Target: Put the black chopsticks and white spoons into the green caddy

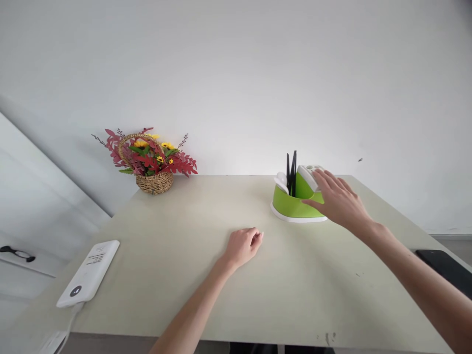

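Observation:
A green utensil holder (295,207) with a white base stands toward the back right of the table. Black chopsticks (294,174) rise from it, and white spoons (281,182) lean at its left side. Its white top piece (309,176) with holes is partly covered by my right hand (337,199). That hand is open, fingers stretched over the holder's right side; whether it touches the holder I cannot tell. My left hand (244,247) rests on the table in front, its fingers curled into a loose fist with nothing visible in them.
A wicker basket (155,183) of red and yellow artificial flowers stands at the back left. At the left edge lies a white power bank (89,272) with a cable. A black phone (444,268) lies by the right edge. White cabinet doors (44,196) border the table's left.

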Tool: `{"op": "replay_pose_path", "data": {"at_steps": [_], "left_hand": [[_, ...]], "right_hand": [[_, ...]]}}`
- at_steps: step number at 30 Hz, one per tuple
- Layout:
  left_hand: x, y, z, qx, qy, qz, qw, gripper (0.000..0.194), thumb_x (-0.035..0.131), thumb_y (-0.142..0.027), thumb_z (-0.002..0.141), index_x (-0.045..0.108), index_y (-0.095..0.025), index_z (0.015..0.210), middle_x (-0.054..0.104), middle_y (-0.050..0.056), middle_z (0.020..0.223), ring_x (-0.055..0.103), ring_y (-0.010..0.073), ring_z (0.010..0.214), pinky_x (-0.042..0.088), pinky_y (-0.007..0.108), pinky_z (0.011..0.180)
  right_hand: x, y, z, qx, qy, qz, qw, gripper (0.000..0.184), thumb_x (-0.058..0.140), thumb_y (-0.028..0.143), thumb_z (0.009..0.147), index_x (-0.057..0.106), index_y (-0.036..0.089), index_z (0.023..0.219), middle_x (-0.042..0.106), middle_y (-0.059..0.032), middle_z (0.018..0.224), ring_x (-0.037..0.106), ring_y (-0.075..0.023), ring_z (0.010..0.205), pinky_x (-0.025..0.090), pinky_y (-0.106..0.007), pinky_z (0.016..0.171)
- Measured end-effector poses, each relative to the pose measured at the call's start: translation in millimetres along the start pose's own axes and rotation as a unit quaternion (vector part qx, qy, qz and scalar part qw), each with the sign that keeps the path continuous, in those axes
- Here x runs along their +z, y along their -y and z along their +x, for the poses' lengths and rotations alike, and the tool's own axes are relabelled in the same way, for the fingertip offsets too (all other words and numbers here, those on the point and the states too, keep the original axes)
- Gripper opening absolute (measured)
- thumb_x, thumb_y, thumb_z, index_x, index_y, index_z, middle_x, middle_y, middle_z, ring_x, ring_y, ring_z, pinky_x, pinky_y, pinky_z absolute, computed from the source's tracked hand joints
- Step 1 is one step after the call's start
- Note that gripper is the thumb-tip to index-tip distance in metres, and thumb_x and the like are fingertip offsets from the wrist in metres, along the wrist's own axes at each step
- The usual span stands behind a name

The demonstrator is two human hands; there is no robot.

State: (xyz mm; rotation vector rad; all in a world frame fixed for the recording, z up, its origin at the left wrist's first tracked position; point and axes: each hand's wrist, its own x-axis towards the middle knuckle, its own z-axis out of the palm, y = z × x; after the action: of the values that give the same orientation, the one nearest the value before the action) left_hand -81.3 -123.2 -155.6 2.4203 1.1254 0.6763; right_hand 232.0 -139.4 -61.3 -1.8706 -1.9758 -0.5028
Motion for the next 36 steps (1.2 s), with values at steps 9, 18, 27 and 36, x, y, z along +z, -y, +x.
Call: {"op": "replay_pose_path", "data": {"at_steps": [9, 18, 27, 36], "left_hand": [[2.3, 3.9, -1.5, -0.002, -0.001, -0.004, 1.000, 0.036, 0.044, -0.037, 0.103, 0.057, -0.022, 0.074, 0.065, -0.001, 0.066, 0.052, 0.0128, 0.057, 0.033, 0.027, 0.058], [3.9, -0.6, -1.5, -0.013, 0.001, 0.000, 1.000, 0.034, 0.047, -0.039, 0.103, 0.062, -0.022, 0.077, 0.067, 0.000, 0.068, 0.056, 0.0136, 0.059, 0.032, 0.027, 0.058], [5.2, 2.4, -2.4, -0.012, 0.001, -0.002, 1.000, 0.035, 0.047, -0.038, 0.103, 0.062, -0.021, 0.075, 0.068, 0.000, 0.068, 0.054, 0.0130, 0.057, 0.032, 0.027, 0.057], [3.2, 1.6, -2.8, -0.003, -0.002, -0.013, 1.000, 0.028, 0.050, -0.031, 0.101, 0.062, -0.021, 0.077, 0.067, -0.002, 0.069, 0.053, 0.0114, 0.057, 0.033, 0.026, 0.058]], "right_hand": [[8.9, -71.6, 2.3, 0.019, -0.013, 0.009, 1.000, 0.078, 0.048, 0.068, 0.097, 0.041, 0.018, 0.157, 0.049, -0.0210, 0.157, 0.041, -0.0385, 0.148, 0.038, -0.051, 0.114], [26.4, -156.4, 9.1, 0.027, -0.053, 0.014, 0.998, 0.086, 0.061, 0.088, 0.074, 0.057, 0.031, 0.139, 0.062, -0.0181, 0.144, 0.062, -0.0482, 0.123, 0.057, -0.054, 0.084], [19.7, -82.6, -25.2, -0.008, -0.151, 0.000, 0.989, 0.066, 0.046, 0.059, 0.100, 0.036, 0.025, 0.156, 0.042, -0.0243, 0.159, 0.028, -0.0453, 0.154, 0.029, -0.063, 0.121], [81.6, 4.3, -73.3, -0.020, -0.073, 0.178, 0.981, 0.021, 0.049, 0.031, 0.099, 0.066, 0.024, 0.109, 0.070, -0.0108, 0.115, 0.069, -0.0264, 0.101, 0.054, -0.040, 0.085]]}}
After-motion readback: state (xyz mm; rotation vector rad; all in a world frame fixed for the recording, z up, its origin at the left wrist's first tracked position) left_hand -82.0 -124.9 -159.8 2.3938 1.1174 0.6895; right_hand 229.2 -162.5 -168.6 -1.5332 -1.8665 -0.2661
